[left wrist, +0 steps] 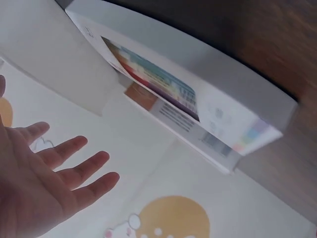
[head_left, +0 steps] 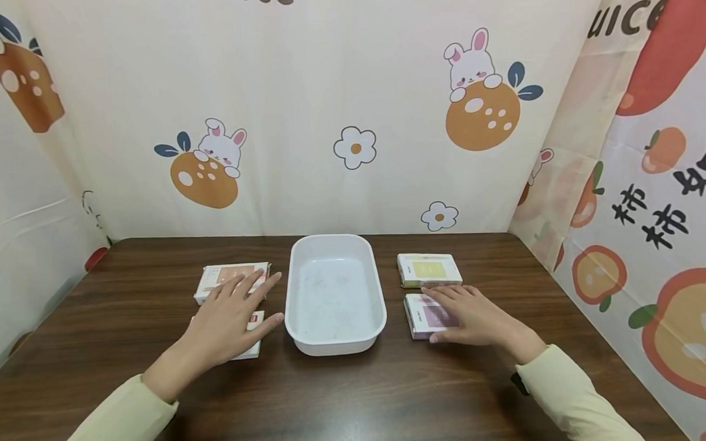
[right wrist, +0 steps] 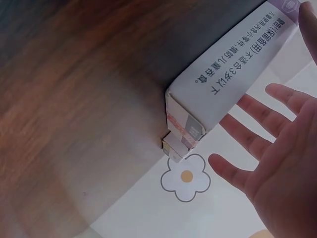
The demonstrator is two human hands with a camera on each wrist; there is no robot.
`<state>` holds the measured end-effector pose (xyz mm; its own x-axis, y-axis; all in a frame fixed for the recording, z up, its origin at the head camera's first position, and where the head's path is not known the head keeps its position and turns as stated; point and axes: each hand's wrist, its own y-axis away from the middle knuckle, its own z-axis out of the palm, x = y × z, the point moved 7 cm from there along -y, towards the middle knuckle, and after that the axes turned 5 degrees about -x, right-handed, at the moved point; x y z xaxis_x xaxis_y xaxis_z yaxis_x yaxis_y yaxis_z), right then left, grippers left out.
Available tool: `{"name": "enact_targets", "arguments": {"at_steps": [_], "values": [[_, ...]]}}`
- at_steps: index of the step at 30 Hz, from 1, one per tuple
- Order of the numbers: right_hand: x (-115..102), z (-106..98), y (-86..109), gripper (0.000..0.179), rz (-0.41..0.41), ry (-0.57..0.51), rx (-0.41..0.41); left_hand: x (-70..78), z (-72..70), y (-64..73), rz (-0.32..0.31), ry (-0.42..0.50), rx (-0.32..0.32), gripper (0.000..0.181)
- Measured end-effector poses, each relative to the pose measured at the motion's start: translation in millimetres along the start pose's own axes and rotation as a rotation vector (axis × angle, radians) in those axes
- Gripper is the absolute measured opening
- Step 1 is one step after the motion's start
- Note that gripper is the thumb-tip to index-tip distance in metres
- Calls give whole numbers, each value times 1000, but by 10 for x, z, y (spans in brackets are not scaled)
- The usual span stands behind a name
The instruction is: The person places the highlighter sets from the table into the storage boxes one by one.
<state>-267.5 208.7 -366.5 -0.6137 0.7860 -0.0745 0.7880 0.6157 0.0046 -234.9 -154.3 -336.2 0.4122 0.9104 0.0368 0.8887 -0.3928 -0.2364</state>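
My left hand [head_left: 225,319], fingers spread and straight, hovers over a white box [head_left: 251,351] on the table's left side, hiding much of it. In the left wrist view that white box [left wrist: 213,99] has a multicoloured panel on its side, and the left palm [left wrist: 37,183] is apart from it. Behind it lies a white box with an orange panel [head_left: 213,278]. Over at the right, my right hand [head_left: 476,317] is stretched above a white and purple box [head_left: 419,315], partly covering it; contact is unclear. The right wrist view shows printed Chinese text on this box [right wrist: 213,79].
A white rectangular tray [head_left: 337,348] with nothing in it stands between the two pairs of boxes. A white and yellow box [head_left: 410,272] lies behind the purple one. The brown wooden table [head_left: 336,403] meets a patterned curtain [head_left: 293,183] at the back.
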Motion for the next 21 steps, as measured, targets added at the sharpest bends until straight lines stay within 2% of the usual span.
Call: {"name": "enact_targets", "arguments": {"at_steps": [6, 10, 21], "values": [[-19, 23, -8, 88, -30, -17, -17, 113, 66, -29, 5, 35, -45, 66], [-15, 34, -14, 88, -39, -8, -19, 171, 83, -48, 19, 59, -48, 64], [-12, 44, -30, 81, -82, 3, 9, 221, 142, -107, 44, 100, -94, 62]]}}
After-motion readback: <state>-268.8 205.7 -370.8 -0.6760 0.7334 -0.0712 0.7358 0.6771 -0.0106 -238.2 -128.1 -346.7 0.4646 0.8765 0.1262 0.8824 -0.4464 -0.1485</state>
